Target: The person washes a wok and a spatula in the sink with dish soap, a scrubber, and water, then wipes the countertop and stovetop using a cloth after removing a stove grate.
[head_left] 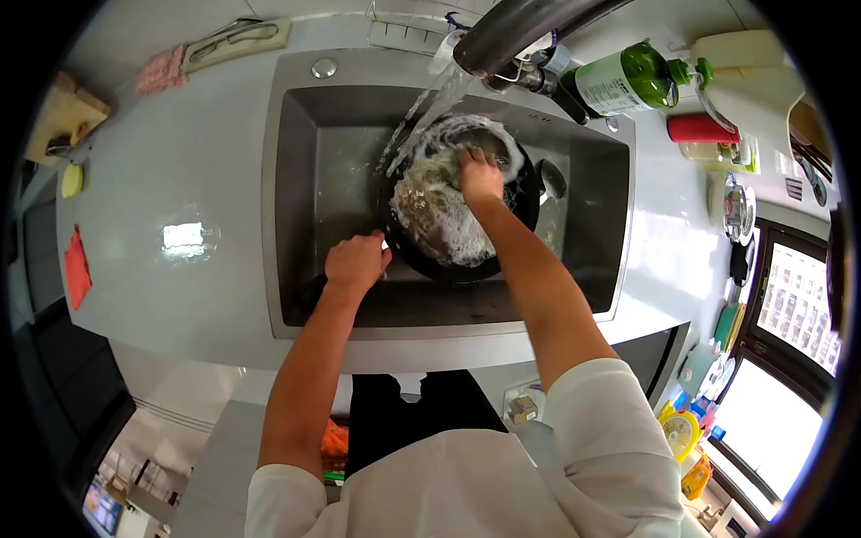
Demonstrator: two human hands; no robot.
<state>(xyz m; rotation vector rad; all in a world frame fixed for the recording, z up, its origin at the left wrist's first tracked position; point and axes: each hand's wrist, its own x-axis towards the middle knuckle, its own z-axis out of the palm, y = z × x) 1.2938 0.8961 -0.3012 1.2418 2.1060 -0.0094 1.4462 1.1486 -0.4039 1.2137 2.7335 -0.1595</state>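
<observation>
A black pan [448, 273] full of foamy water sits in the grey metal sink [350, 309]. Water runs into it from the dark faucet [484, 54]. My left hand [357, 261] is closed at the pan's left side, apparently gripping its handle, which the hand mostly hides. Inside the pan, my right hand [482, 177] has its fingers bent together down in the suds. Whatever those fingers press or hold is hidden by foam. Just right of the pan lies a rounded metal utensil, perhaps a ladle [553, 179].
Behind the sink's right corner stands a green pump bottle [628, 79]. A red object [702, 129] and a glass-lidded pot [737, 208] are on the right counter. A pink cloth [162, 70] lies at the back left, a red cloth [75, 267] at the left edge.
</observation>
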